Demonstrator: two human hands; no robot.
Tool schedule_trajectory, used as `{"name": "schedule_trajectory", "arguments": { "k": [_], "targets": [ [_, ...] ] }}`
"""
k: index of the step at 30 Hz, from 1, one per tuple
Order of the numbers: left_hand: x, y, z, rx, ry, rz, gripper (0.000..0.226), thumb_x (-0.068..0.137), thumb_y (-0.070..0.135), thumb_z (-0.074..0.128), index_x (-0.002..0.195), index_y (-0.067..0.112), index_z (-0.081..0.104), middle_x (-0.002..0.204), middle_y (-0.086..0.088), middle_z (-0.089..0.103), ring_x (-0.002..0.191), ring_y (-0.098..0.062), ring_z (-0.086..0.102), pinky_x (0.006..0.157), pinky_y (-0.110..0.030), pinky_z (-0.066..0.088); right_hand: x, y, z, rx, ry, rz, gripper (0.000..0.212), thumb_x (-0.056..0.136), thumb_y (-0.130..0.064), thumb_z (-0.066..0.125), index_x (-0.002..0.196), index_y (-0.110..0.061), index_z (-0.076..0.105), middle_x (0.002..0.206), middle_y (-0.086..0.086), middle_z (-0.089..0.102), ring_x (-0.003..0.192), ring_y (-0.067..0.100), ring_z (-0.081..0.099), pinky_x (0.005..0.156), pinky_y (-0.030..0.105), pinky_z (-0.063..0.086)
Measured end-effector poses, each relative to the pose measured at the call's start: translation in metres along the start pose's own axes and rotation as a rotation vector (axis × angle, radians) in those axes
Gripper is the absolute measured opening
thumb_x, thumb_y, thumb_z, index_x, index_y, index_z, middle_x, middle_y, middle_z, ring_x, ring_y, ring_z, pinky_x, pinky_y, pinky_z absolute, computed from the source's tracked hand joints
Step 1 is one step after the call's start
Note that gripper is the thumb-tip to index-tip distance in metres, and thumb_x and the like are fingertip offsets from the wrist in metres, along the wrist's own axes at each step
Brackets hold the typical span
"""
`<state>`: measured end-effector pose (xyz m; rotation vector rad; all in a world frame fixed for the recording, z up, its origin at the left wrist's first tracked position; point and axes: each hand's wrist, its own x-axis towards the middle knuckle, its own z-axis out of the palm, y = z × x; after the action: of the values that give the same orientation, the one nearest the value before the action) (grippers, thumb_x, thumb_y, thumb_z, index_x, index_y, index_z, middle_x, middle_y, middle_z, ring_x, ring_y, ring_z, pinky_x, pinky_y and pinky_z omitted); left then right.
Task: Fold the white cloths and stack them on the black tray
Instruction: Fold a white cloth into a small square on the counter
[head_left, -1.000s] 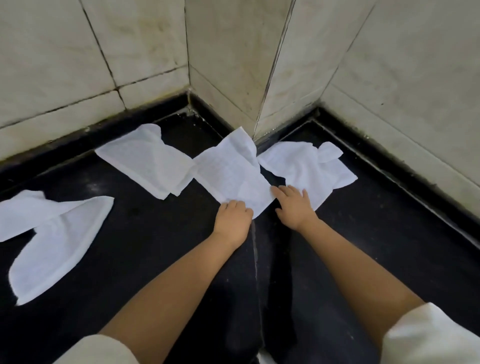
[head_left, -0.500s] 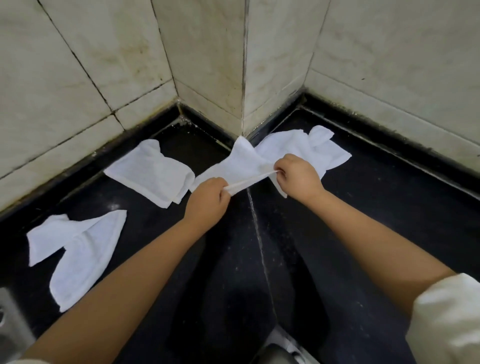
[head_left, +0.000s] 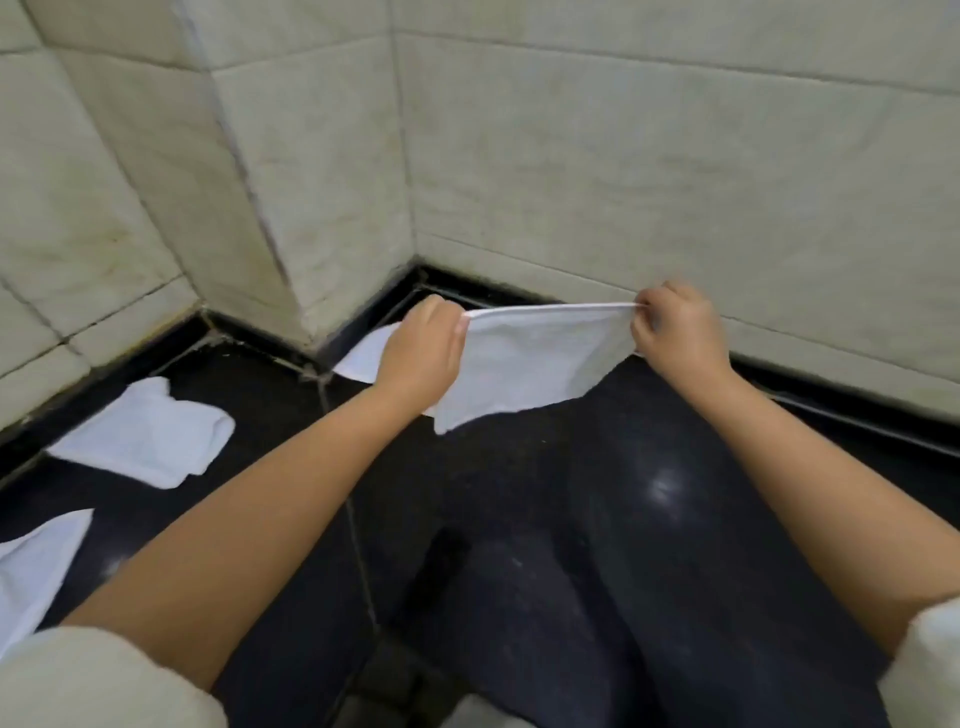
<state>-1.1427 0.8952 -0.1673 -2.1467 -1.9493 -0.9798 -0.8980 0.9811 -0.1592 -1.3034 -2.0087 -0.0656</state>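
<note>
Both hands pinching one cloth (head_left: 524, 364) by its top corners: left hand (head_left: 421, 353), right hand (head_left: 675, 332), top edge pulled taut between them. Half a second ago it was bunched just off the counter (head_left: 519, 493); now it's lifted clear and hangs flat, ready for the first fold. Other cloths on the counter: one (head_left: 358, 358) behind the left hand, two at left (head_left: 145, 436) (head_left: 36, 561). Tray not in view, so placement spot unknown.
</note>
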Motion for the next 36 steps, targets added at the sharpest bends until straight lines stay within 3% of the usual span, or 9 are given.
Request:
{"name": "schedule_trajectory", "arguments": {
  "k": [6, 9, 11, 14, 20, 23, 27, 32, 36],
  "targets": [
    [-0.034, 0.052, 0.043, 0.064, -0.305, 0.304, 0.044, 0.091, 0.024, 0.029, 0.091, -0.004, 0.063, 0.080, -0.022, 0.060, 0.073, -0.036, 0.061, 0.064, -0.039, 0.040, -0.101, 0.077, -0.075, -0.135, -0.068, -0.139, 0.030, 0.080, -0.015, 0.044, 0.074, 0.002, 0.068, 0.070, 0.021, 0.064, 0.063, 0.036, 0.062, 0.056, 0.036, 0.053],
    [-0.073, 0.065, 0.065, 0.156, -0.536, 0.384, 0.028, 0.090, 0.011, 0.048, 0.115, 0.009, 0.059, 0.098, -0.016, 0.061, 0.091, -0.033, 0.061, 0.070, -0.038, 0.046, -0.173, 0.099, -0.088, -0.150, -0.378, -0.130, 0.025, 0.080, -0.016, 0.048, 0.070, -0.003, 0.068, 0.070, 0.016, 0.067, 0.064, 0.034, 0.063, 0.061, 0.035, 0.054],
    [-0.105, 0.069, 0.081, 0.161, -0.660, 0.506, 0.039, 0.082, 0.004, 0.062, 0.121, 0.010, 0.060, 0.106, -0.015, 0.066, 0.096, -0.029, 0.065, 0.075, -0.033, 0.051, -0.218, 0.101, -0.091, -0.128, -0.662, -0.018, 0.018, 0.081, -0.011, 0.054, 0.073, -0.002, 0.068, 0.076, 0.016, 0.068, 0.072, 0.034, 0.064, 0.067, 0.038, 0.054],
    [-0.146, 0.075, 0.099, 0.239, -1.047, 0.472, 0.036, 0.096, 0.013, 0.043, 0.131, 0.014, 0.049, 0.129, -0.007, 0.055, 0.117, -0.025, 0.054, 0.095, -0.032, 0.040, -0.264, 0.094, -0.092, -0.065, -1.095, 0.145, 0.012, 0.085, -0.011, 0.058, 0.085, -0.004, 0.068, 0.085, 0.010, 0.069, 0.082, 0.026, 0.062, 0.077, 0.033, 0.047],
    [-0.157, 0.087, 0.116, 0.143, -1.592, 0.378, 0.018, 0.096, 0.014, 0.042, 0.083, 0.009, 0.053, 0.071, 0.006, 0.045, 0.080, -0.017, 0.047, 0.065, -0.022, 0.035, -0.274, 0.088, -0.089, 0.157, -1.577, 0.469, 0.019, 0.091, -0.016, 0.055, 0.073, -0.023, 0.058, 0.063, -0.014, 0.062, 0.055, -0.002, 0.061, 0.068, 0.017, 0.043],
    [-0.142, 0.092, 0.124, 0.187, -1.501, 0.337, 0.020, 0.096, 0.014, 0.044, 0.097, 0.003, 0.060, 0.075, 0.006, 0.049, 0.083, -0.017, 0.048, 0.071, -0.025, 0.037, -0.258, 0.100, -0.082, 0.146, -1.465, 0.505, 0.014, 0.091, -0.012, 0.052, 0.083, -0.016, 0.063, 0.048, -0.019, 0.062, 0.052, -0.005, 0.060, 0.073, 0.021, 0.047],
    [-0.116, 0.093, 0.141, 0.231, -1.141, 0.137, 0.029, 0.096, 0.017, 0.041, 0.124, 0.015, 0.050, 0.114, -0.007, 0.058, 0.101, -0.023, 0.056, 0.084, -0.034, 0.048, -0.236, 0.119, -0.069, 0.029, -1.173, 0.515, 0.013, 0.087, -0.005, 0.050, 0.089, -0.008, 0.063, 0.076, 0.007, 0.065, 0.070, 0.016, 0.060, 0.068, 0.024, 0.045],
    [-0.101, 0.095, 0.165, 0.363, -0.976, 0.060, 0.021, 0.097, 0.017, 0.038, 0.113, 0.012, 0.051, 0.102, -0.008, 0.061, 0.083, -0.020, 0.054, 0.075, -0.034, 0.048, -0.235, 0.134, -0.036, -0.085, -0.873, 0.616, 0.026, 0.087, -0.006, 0.047, 0.101, -0.007, 0.069, 0.108, 0.011, 0.067, 0.099, 0.027, 0.061, 0.082, 0.032, 0.050],
    [-0.103, 0.092, 0.180, 0.290, -0.891, -0.003, 0.022, 0.097, 0.017, 0.040, 0.108, 0.010, 0.057, 0.110, -0.008, 0.057, 0.097, -0.021, 0.055, 0.079, -0.033, 0.047, -0.250, 0.134, -0.022, -0.133, -0.729, 0.670, 0.029, 0.090, -0.005, 0.043, 0.103, -0.007, 0.070, 0.117, 0.014, 0.059, 0.108, 0.029, 0.056, 0.083, 0.031, 0.047]
  ]
}}
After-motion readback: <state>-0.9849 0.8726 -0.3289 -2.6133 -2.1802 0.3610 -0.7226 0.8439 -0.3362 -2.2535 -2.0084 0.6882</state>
